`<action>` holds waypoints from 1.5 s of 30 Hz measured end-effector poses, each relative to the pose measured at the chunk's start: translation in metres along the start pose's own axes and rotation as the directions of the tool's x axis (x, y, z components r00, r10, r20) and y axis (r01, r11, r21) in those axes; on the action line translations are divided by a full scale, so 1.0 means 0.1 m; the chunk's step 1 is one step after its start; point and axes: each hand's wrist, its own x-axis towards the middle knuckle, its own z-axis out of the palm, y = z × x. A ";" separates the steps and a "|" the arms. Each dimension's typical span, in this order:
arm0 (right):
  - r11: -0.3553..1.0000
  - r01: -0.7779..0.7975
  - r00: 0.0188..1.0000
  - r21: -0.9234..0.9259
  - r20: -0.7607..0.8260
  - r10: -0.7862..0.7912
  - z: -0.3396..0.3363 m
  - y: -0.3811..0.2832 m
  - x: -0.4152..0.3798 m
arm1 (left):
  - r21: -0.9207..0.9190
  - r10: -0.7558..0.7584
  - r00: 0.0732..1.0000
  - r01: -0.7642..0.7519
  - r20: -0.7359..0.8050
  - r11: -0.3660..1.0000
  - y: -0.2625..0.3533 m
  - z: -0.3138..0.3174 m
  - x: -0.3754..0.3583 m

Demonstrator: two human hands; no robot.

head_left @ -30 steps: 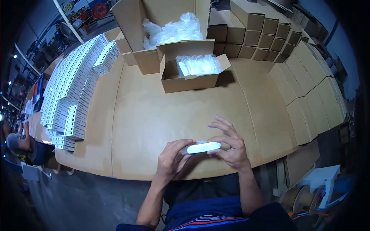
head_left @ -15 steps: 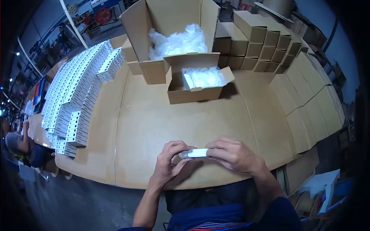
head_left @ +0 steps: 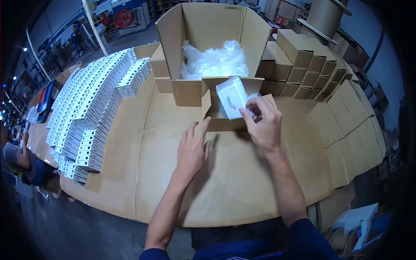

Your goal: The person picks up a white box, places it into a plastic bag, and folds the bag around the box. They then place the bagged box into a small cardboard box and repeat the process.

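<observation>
Over the small carton's [head_left: 225, 123] edge, right hand [head_left: 265, 125] fingers pinch a packet [head_left: 232, 97]; left hand [head_left: 191, 149] fingers spread

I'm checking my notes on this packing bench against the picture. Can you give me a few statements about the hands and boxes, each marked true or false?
1. The right hand holds a small white packet over the small open carton. True.
2. The left hand grips a white packet too. False: it is open and holds nothing, its fingers near the carton's front.
3. The big open box behind the carton contains clear plastic bags. True.
4. The rows of white boxes stand on the person's right. False: they are on the left; closed brown boxes stand on the right.
</observation>
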 end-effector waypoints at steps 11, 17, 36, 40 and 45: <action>0.974 0.010 1.000 -0.226 0.021 -0.006 0.79 0.36 -0.04 | 0.178 0.053 0.999 -0.054 0.010 0.983 -0.19 0.24 0.16; 0.948 -0.031 0.997 -0.318 0.055 0.051 0.96 0.54 -0.09 | 0.204 0.068 0.998 -0.065 -0.009 0.977 -0.25 0.31 0.14; 0.751 -0.128 0.939 -0.648 0.164 0.301 0.95 0.10 -0.35 | -0.183 -0.144 0.985 0.125 -0.095 0.975 -0.23 -0.44 -0.72; 0.900 -0.019 0.991 -0.434 0.109 0.074 1.24 -0.32 -0.53 | -0.149 -0.361 0.894 0.332 -0.264 0.931 -0.60 -0.94 -1.33; 0.967 0.220 0.782 0.127 0.569 -0.253 2.08 -1.03 -0.76 | -0.020 -0.504 0.708 0.570 -0.494 0.821 -1.27 -1.46 -1.89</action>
